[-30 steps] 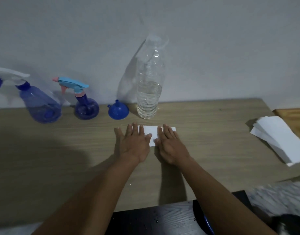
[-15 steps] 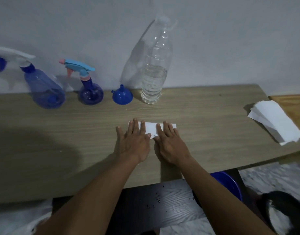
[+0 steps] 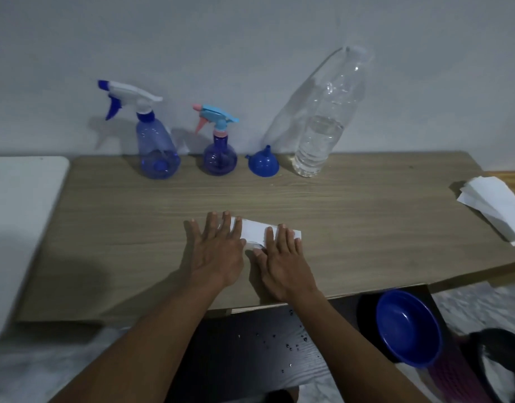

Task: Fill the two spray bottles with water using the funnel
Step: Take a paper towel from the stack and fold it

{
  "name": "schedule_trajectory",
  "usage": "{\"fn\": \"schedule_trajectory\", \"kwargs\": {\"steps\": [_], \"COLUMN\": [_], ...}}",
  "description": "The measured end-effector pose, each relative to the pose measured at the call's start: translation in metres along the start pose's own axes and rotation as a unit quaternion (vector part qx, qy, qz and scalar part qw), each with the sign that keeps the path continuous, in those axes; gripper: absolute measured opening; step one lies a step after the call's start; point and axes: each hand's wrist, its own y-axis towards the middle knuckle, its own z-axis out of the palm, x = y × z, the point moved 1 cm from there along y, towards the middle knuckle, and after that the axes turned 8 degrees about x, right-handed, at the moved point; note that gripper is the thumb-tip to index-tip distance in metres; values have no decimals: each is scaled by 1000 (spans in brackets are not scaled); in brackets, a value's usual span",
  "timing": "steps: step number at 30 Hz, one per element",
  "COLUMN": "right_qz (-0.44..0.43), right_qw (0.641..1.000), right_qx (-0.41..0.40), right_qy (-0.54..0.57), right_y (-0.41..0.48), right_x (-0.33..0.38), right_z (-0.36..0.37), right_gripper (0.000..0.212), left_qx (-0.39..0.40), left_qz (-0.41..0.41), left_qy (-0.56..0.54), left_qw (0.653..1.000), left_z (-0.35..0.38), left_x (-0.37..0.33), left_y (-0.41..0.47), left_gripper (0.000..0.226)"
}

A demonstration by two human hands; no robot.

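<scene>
Both hands (image 3: 250, 251) flat on paper (image 3: 254, 231)

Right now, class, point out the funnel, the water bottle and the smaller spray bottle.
blue funnel (image 3: 263, 165), head view, on its upturned cone.
clear water bottle (image 3: 320, 141), head view, mid-body.
smaller spray bottle (image 3: 220, 161), head view, round base.

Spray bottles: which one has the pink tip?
The smaller spray bottle, round-bellied, with a light blue trigger head. The bigger spray bottle left of it has a white head with a dark blue tip.

paper stack (image 3: 494, 209) far right; blue bowl (image 3: 407, 327) below table (image 3: 134, 228).
</scene>
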Motion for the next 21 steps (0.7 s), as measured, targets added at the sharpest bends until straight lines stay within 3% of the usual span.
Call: {"fn": "schedule_trajectory", "kwargs": {"steps": [3, 7, 17, 19, 21], "right_qz": [6, 1, -79, -106, -128], "right_qw": [1000, 999, 995, 993, 991], "right_qx": [17, 27, 54, 51, 41], "right_qy": [6, 19, -15, -24, -27], "right_y": [9, 28, 54, 47, 38], "right_x": [39, 87, 169, 174, 179], "right_z": [5, 11, 17, 22, 26], "right_gripper": [101, 78, 67, 73, 96], "left_qx": [11, 12, 5, 13, 13], "left_qz": [-10, -23, -81, -88, -86], "left_qy": [9, 19, 26, 34, 30], "left_qw": [1000, 999, 996, 995, 996], "left_z": [-2, 0, 12, 16, 18], "left_x": [36, 86, 175, 183, 185], "left_y": [-9, -15, -38, -51, -60], "left_gripper": [59, 60, 62, 62, 62]}}
